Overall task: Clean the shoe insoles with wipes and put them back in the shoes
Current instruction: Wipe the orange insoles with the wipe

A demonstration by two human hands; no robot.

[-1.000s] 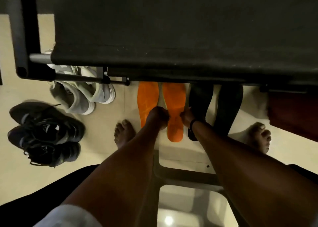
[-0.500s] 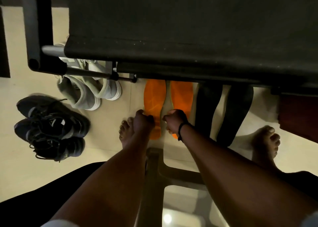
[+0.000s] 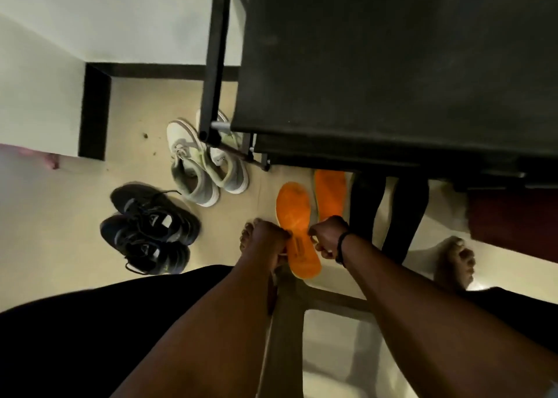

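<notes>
**Orange insole held in both hands over a tiled floor**

Pale cream floor tiles (image 3: 60, 231) fill the scene, with a black fabric shoe rack on a dark metal frame (image 3: 392, 65) standing above them. Both arms reach down from a seated person. The left hand (image 3: 267, 240) and the right hand (image 3: 329, 236) each have their fingers curled onto opposite edges of a flat orange foam insole (image 3: 297, 231), gripping it near its middle; its far end tilts toward the rack. A second orange insole (image 3: 330, 195) lies on the tiles just beside it, partly under the rack's edge. Next to that lie two long black insoles (image 3: 389, 216), side by side. To the left sit a pair of white and grey sneakers (image 3: 205, 168) and, nearer, a pair of black lace-up sneakers (image 3: 151, 231). A black band circles the right wrist. Bare feet rest on the floor at either side.
</notes>
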